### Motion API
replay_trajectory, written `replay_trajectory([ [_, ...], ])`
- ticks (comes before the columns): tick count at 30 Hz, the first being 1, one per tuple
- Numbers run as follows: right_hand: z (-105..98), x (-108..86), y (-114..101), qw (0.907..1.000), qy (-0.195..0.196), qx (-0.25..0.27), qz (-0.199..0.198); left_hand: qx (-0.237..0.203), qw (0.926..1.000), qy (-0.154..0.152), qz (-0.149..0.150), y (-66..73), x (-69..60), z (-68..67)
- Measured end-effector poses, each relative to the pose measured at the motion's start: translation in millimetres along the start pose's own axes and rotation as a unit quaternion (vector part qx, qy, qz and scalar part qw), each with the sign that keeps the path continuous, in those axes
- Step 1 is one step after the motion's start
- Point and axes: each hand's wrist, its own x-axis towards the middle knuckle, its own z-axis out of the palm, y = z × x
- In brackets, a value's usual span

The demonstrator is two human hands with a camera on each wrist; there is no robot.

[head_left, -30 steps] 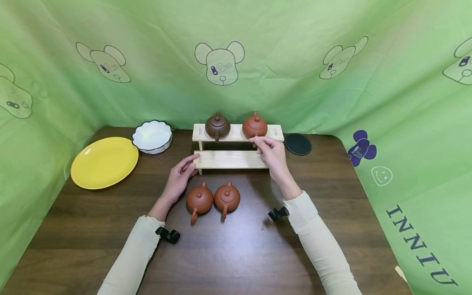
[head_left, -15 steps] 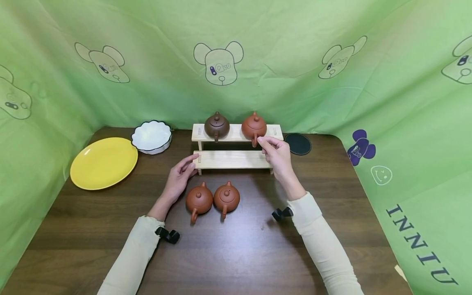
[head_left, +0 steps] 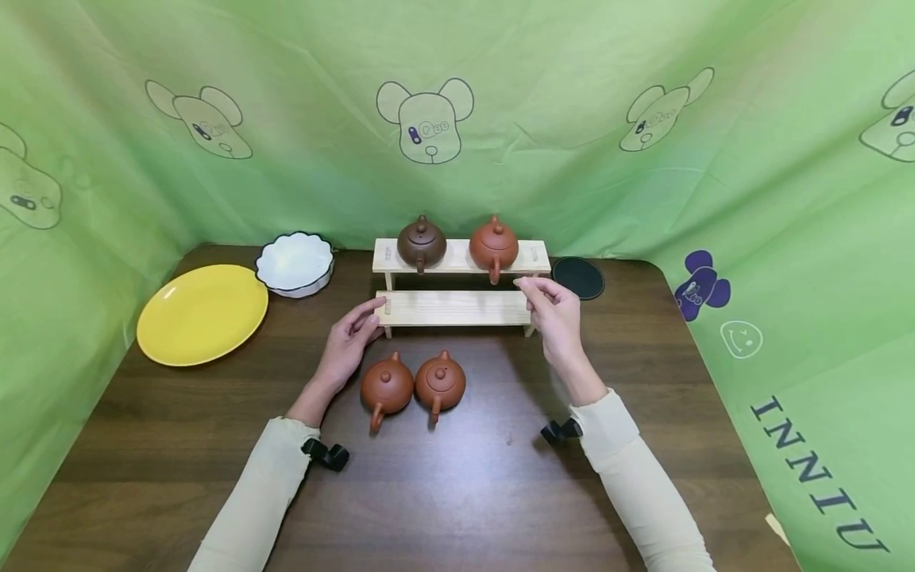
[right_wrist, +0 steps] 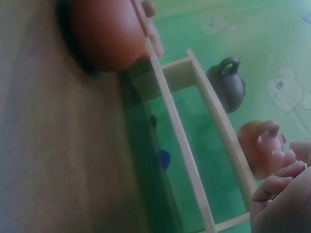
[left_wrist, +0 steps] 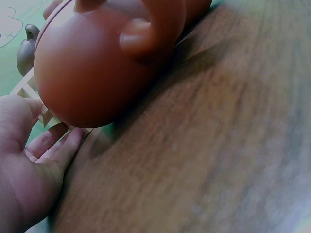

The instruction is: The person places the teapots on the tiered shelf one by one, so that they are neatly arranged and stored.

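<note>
My left hand [head_left: 345,349] holds the left end of a two-tier wooden stand [head_left: 457,308], thumb and fingers at the lower shelf. My right hand [head_left: 559,318] is by the stand's right end, fingers loosely bent with nothing in them, apart from the reddish-brown teapot [head_left: 493,245] on the upper shelf. A dark brown teapot [head_left: 422,243] stands to its left on that shelf. Two more reddish-brown teapots, a left one [head_left: 387,386] and a right one [head_left: 440,384], sit side by side on the table before the stand. In the left wrist view a teapot [left_wrist: 97,73] partly hides the left fingers.
A yellow oval plate [head_left: 203,316] and a white scalloped bowl [head_left: 295,264] stand at the left. Behind the right hand lies a round black coaster [head_left: 579,279]. Green cloth [head_left: 557,175] closes off the back and sides of the table.
My right hand has let go of the reddish-brown teapot's handle and moved right and toward me. That teapot stays on the upper shelf. My left hand has not moved.
</note>
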Motion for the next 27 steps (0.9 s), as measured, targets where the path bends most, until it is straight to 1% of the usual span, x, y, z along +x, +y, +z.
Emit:
replay_trajectory([
  [5, -6, -8.6, 4, 0.9999, -0.003, -0.006, 0.011, 0.003, 1.0000, 0.000, 0.002, -0.3, -0.5, -0.4],
  [13, -14, -23.5, 12, 0.9991, -0.010, -0.036, 0.022, 0.003, 1.0000, -0.006, 0.001, -1.8, 0.0, 0.2],
  [27, -13, -50.0, 17, 0.9958, -0.037, -0.053, 0.065, 0.004, 1.0000, -0.005, 0.005, 0.0, -0.1, -0.3],
])
